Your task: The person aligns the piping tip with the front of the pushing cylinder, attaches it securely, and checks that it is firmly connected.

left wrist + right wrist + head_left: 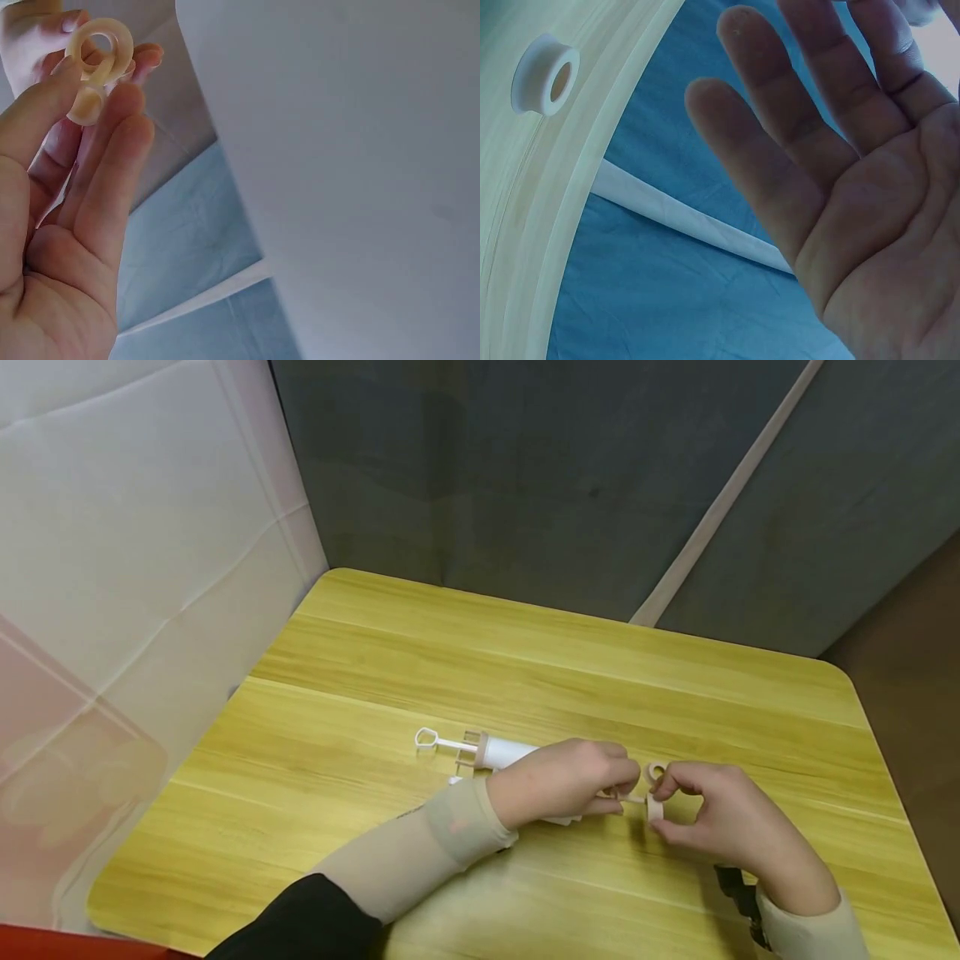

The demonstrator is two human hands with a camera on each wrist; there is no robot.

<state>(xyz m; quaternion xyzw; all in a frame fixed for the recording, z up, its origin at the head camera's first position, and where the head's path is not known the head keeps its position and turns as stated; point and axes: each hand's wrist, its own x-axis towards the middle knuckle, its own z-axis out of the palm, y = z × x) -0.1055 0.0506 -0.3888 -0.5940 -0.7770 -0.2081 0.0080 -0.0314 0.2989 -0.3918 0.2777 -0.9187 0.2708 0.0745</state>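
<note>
My left hand [577,777] pinches a small pale piece with a thin stem that points right from its fingertips. In the left wrist view, a beige ring [124,46] and a small rounded end [85,106] show at the fingertips, with right-hand fingers behind. Facing it, my right hand [723,810] grips a short pale collar [655,809] between thumb and index finger, right at the stem's end. A second flanged beige ring [529,81] stands on the table just behind the right fingertips. The left hand and forearm partly cover a white syringe-like tube [508,752].
The tube lies on the yellow wood-grain table [315,760], its white plunger handle [426,738] sticking out left through a beige end collar [481,750]. More white parts [564,820] show under the left hand. A grey curtain [525,485] borders the far edge.
</note>
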